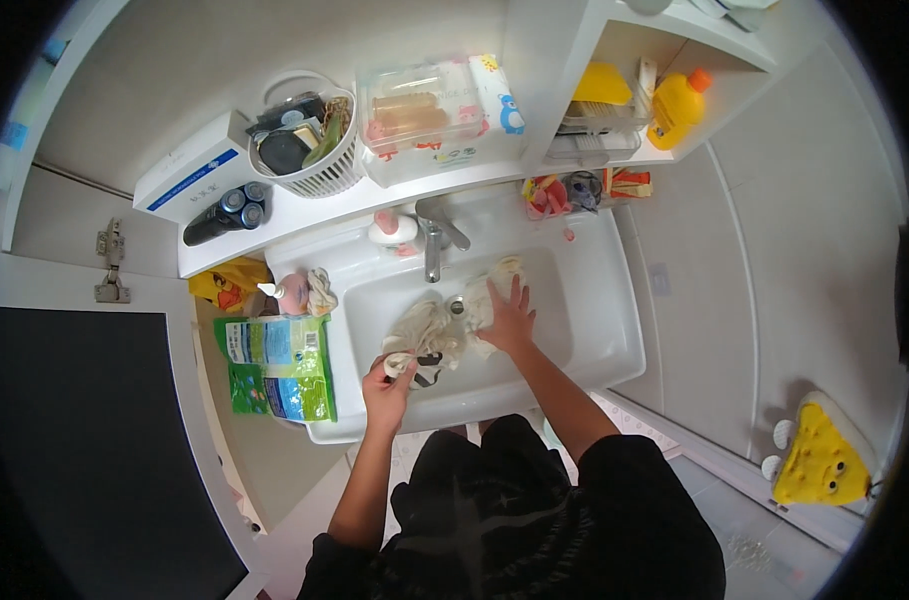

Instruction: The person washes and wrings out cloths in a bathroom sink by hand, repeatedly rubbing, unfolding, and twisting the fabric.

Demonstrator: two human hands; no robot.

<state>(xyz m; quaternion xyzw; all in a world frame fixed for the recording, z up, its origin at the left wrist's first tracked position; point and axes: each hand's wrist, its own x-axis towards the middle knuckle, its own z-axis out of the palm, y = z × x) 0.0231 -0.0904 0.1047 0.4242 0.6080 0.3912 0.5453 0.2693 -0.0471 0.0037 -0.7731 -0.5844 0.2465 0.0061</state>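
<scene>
I look down into a white washbasin (pixel 594 330). My left hand (pixel 386 385) grips one end of a pale, wet cloth (pixel 424 328) at the basin's near left. My right hand (pixel 507 318) lies flat with fingers spread on another part of the pale cloth (pixel 494 280) near the drain. The cloth bunches between both hands, right below the chrome tap (pixel 434 240).
A shelf above holds a white basket (pixel 319 175) of items, a clear box (pixel 434 120), a white carton (pixel 189 170), dark cans (pixel 224 212). A yellow bottle (pixel 677 105) stands in the cabinet. Green packet (pixel 279 368) left of the basin. Yellow toy (pixel 824 455) on the floor.
</scene>
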